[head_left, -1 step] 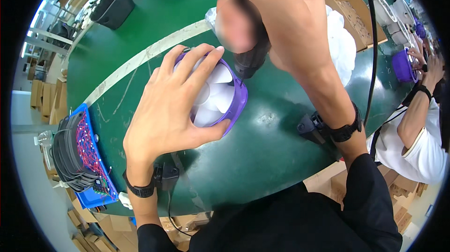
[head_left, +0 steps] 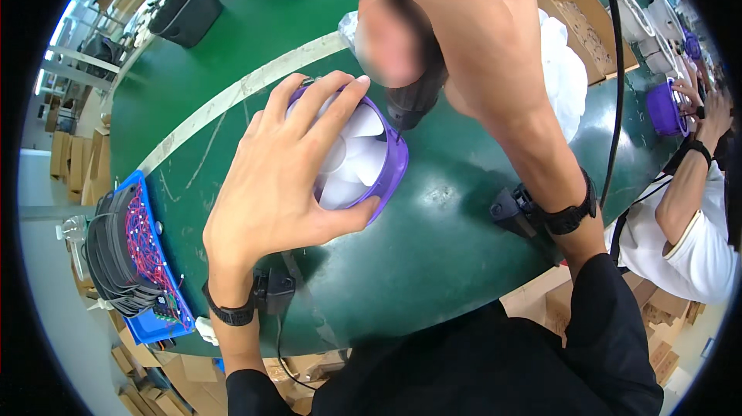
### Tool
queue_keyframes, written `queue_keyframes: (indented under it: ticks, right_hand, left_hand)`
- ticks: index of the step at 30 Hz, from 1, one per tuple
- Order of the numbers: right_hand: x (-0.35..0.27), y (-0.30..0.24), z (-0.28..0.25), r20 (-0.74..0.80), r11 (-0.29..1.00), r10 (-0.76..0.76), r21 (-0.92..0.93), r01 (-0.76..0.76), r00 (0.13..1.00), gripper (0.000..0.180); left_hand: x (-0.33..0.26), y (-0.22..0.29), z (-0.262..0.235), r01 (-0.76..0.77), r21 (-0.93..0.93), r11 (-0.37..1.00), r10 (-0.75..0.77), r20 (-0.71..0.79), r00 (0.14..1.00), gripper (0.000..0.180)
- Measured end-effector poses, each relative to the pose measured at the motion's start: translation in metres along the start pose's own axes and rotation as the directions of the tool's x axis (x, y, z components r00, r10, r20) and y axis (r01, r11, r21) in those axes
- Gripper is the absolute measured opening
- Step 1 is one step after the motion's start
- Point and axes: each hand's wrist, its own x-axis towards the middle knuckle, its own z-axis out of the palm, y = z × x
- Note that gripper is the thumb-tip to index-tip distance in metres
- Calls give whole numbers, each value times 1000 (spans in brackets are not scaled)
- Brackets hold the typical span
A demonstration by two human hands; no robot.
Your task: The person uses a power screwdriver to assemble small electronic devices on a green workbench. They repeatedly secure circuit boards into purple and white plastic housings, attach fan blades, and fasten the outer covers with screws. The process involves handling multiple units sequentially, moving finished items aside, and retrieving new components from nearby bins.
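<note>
My left hand spans a purple round fan housing on the table, its fingertips over the far rim and its thumb against the near rim. Inside the housing sit white fan blades, partly covered by that hand. Gripped in my right hand is a black power screwdriver with an orange-yellow part near the top. Its nose points down, and the thin bit meets the right side of the housing's rim in this view. Whether a screw sits under the bit is too small to tell.
A blue tray with grey cables and red wires lies left on the green table. Far right are a white plastic bag, a cardboard box and a hanging black cable. A co-worker handles a purple housing.
</note>
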Motion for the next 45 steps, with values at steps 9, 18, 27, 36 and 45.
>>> queue_keyframes:
  ticks: [9,18,27,36,45]
  right_hand:
    - [-11,-28,7,-42,996,82,-33,-83,996,29]
    - [-8,-12,-2,105,978,105,169,-122,989,28]
    - [-8,-16,-16,269,951,205,171,-256,941,22]
    - [-13,-21,2,86,983,180,26,-182,980,22]
    - [-8,-20,-6,72,983,154,86,-160,985,25]
  left_hand:
    - [1,1,0,5,-5,1000,-5,-2,1000,96]
    - [1,1,1,-19,1,1000,19,-27,999,92]
    - [2,1,1,-50,-1,999,49,-62,997,88]
    - [5,4,-2,-33,1,999,33,-19,999,93]
    - [1,1,-2,-45,23,999,45,-17,999,97]
